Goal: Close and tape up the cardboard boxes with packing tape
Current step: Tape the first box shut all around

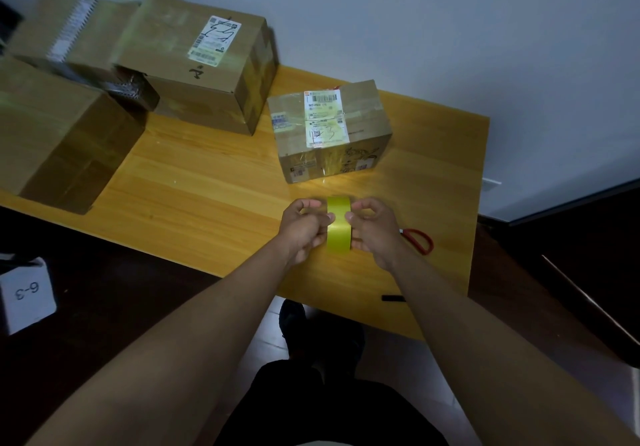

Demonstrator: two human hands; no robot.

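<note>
A yellow roll of packing tape (338, 223) stands on edge above the wooden table (194, 196), held between both hands. My left hand (304, 230) grips its left side and my right hand (372, 229) grips its right side, thumbs near the top. Just beyond it sits a small cardboard box (329, 133), closed, with white shipping labels and shiny tape across its top. A larger closed box (204, 64) with a label stands behind it to the left. Another box (59, 140) fills the table's left end.
Red-handled scissors (419, 239) lie on the table right of my right hand. A black marker (393, 298) lies near the front edge. A flat box (69, 36) rests at the back left. A white box marked 6-3 (26, 293) sits on the floor at left.
</note>
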